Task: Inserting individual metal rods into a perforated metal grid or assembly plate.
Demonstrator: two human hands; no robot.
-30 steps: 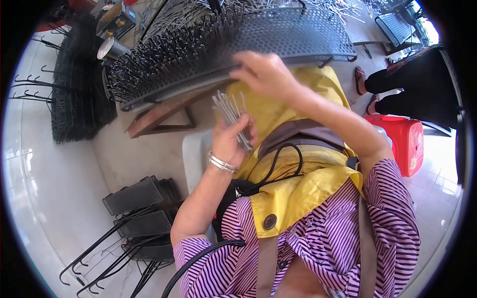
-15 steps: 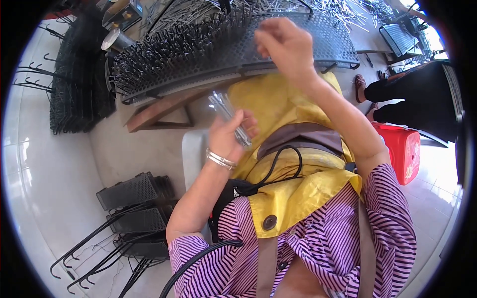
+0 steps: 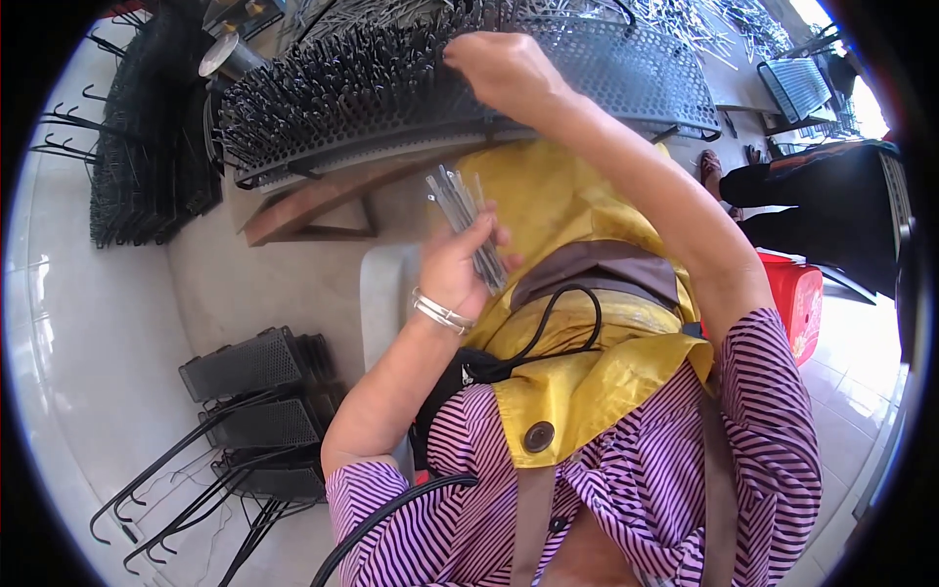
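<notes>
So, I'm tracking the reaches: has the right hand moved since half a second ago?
Yes: the right hand has moved left along the black perforated tray, toward the upright rods.

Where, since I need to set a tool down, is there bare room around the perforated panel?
The perforated panel is bare on its right, past the right hand; so is the floor between the wooden stand and stacked black racks. Crowded: the panel's left, packed with upright rods, and beyond its far edge, strewn with silver rods.
</notes>
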